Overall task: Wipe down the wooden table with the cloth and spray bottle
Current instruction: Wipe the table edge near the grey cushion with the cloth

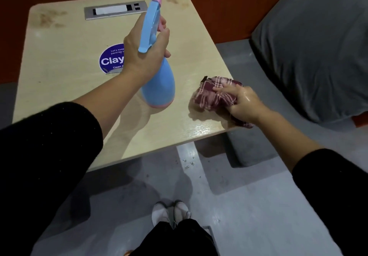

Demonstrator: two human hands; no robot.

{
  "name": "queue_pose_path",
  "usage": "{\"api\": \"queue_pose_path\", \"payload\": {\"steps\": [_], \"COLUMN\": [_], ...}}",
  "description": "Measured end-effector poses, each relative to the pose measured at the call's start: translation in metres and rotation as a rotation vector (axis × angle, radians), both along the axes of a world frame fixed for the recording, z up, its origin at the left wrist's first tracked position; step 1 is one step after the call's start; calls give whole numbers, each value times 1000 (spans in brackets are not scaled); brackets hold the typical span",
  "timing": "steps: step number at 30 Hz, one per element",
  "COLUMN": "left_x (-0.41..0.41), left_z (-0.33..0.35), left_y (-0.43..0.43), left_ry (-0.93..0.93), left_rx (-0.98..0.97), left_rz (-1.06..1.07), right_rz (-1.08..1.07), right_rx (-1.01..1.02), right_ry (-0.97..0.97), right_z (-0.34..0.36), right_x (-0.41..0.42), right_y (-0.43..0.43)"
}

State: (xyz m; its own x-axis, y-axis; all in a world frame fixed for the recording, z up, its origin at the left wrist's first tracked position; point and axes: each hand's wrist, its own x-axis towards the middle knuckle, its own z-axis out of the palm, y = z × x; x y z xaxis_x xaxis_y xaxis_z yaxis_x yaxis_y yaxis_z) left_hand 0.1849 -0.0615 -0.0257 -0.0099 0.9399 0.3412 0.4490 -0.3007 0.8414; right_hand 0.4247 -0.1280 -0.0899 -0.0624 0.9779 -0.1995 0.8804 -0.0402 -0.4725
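Our two black sleeves (45, 156) filled the near corners, and between them our two white shoes (171, 213) stood together on the grey floor (249, 206). Our left hand (146, 50) gripped the one blue spray bottle (159, 84) round its neck, holding it tilted over the middle of the wooden table (69, 88), its pink nozzle toward the far edge. Our right hand (242, 104) clutched the one red checked cloth (213, 94), bunched on the tabletop at the near right corner, a fold hanging past the edge. A wet sheen lay on the wood just beside the cloth. Bare wood stretched across the table's left half. One round blue sticker (111, 60) sat near the middle, partly behind our left hand, and one grey socket panel (115, 9) lay near the far edge. We counted two brownish stains, one by each far corner. One grey cushion (310, 46) lay well apart on the right.
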Motion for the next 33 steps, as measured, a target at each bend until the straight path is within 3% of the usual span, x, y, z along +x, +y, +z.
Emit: {"api": "queue_pose_path", "payload": {"steps": [10, 16, 18, 21, 30, 33], "left_x": [1, -4, -6, -12, -13, -10], "left_z": [6, 5, 5, 3, 3, 6], "left_y": [-10, -12, -11, -9, -3, -3], "left_ry": [33, 72, 98, 166, 134, 148], "left_rx": [-52, -33, -15, 22, 56, 51], "left_rz": [3, -13, -46, -119, -243, -265], "right_rz": [226, -151, -189, -77, -238, -452], "right_rx": [-29, 167, 112, 96, 129, 228], "right_ry": [-9, 237, 123, -143, -239, -168], "right_z": [32, 41, 24, 3, -3, 3], "right_x": [37, 2, -17, -33, -12, -20], "right_y": [-59, -15, -8, -24, -120, -117]}}
